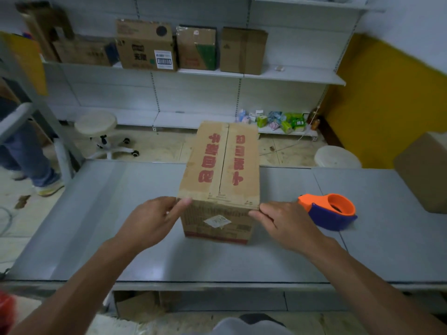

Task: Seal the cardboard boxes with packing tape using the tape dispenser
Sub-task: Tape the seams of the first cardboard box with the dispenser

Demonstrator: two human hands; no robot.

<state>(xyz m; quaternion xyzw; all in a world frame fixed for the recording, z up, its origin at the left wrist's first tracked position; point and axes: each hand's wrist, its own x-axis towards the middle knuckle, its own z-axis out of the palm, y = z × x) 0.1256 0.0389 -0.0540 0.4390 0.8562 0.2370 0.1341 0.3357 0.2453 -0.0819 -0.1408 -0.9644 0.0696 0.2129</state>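
Grey table [96, 213], cardboard box [220, 163] standing mid-table, top flaps closed.
Left hand [150, 221] gripping near-left top corner: thumb on front edge, fingers curled round the side. Right hand [287, 223] gripping near-right top corner, fingers curled against it. Orange-and-blue tape dispenser [331, 211] lying on table just right of right hand, untouched.

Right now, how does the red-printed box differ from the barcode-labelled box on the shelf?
The red-printed box carries red characters on its top flaps; the barcode-labelled box shows a white label. The left hand and right hand grip the red-printed box at its near top corners; the barcode-labelled box sits untouched on a shelf. Both are brown cardboard.
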